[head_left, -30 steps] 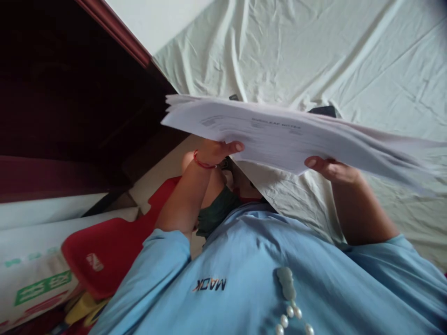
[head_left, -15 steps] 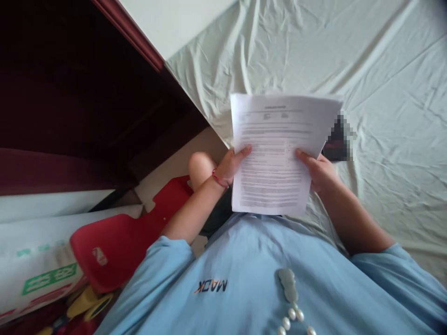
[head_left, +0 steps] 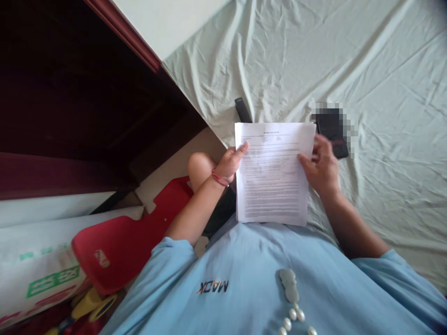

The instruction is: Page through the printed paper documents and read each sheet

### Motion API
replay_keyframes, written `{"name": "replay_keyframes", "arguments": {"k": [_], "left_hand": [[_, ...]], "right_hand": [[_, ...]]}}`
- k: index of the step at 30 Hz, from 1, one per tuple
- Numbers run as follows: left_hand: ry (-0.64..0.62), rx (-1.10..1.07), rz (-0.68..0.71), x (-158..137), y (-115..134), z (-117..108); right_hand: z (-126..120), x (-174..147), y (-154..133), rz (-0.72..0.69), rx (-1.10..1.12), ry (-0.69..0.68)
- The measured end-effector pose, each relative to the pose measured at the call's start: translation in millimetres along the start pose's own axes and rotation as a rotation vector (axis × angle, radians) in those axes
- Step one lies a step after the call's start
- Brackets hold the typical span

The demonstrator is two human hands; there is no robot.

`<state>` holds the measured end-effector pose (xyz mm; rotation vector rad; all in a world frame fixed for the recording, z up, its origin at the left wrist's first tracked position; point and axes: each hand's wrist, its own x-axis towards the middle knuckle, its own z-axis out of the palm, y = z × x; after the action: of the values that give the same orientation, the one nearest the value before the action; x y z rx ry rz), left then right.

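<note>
A thin stack of printed paper sheets (head_left: 272,186) stands in front of my shirt, its lower edge close to my lap. My left hand (head_left: 232,163) grips the stack's left side, with the thumb on the front page and the fingers behind. At the right edge is my right hand (head_left: 323,165), its thumb against the front page and its slightly blurred fingers apart, beside the edge rather than wrapped round it. Just beyond the top edge lies a narrow black object (head_left: 242,110), partly hidden by the paper.
A dark flat object (head_left: 333,132), partly pixelated, lies on the pale green sheet (head_left: 394,153) beside my right hand. To the left are a red plastic seat (head_left: 115,246), a white printed sack (head_left: 38,260), yellow-handled items (head_left: 87,302) and dark wooden furniture (head_left: 104,116).
The stack has come down slightly, and its fanned upper right corner is now squared up. My right hand has loosened its hold at the right edge. The narrow black object has come into view.
</note>
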<state>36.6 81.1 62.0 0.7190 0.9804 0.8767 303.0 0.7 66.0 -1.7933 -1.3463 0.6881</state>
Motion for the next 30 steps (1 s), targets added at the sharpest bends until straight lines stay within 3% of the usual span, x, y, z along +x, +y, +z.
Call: {"name": "replay_keyframes", "arguments": {"k": [1,3,6,10,17,26,30], "left_hand": [[-0.016,0.013,-0.01,-0.6,-0.6,2.4],[-0.062,0.045,-0.036,-1.9,-1.4,6.2],[-0.134,0.099,-0.064,-3.1,-1.5,9.9],[-0.148,0.139,-0.066,-3.7,-1.9,12.6],[-0.113,0.138,-0.077,-4.6,-4.1,14.8],[-0.047,0.178,-0.069,-4.9,-11.2,17.8],[0.016,0.189,0.053,-9.1,-11.0,20.9]], "right_hand": [[-4.5,9.6,-5.9,-0.129,-0.126,0.096],[-11.1,28.1,-21.2,-0.318,-0.313,0.134],[-10.2,49.3,-45.9,-0.494,-0.417,0.003],[6.3,60.8,-65.4,-0.599,-0.424,-0.19],[29.7,56.8,-71.6,-0.563,-0.345,-0.242],[39.9,68.6,-75.9,-0.488,-0.168,-0.265],[43.1,73.6,-75.4,-0.405,-0.101,-0.288]]}}
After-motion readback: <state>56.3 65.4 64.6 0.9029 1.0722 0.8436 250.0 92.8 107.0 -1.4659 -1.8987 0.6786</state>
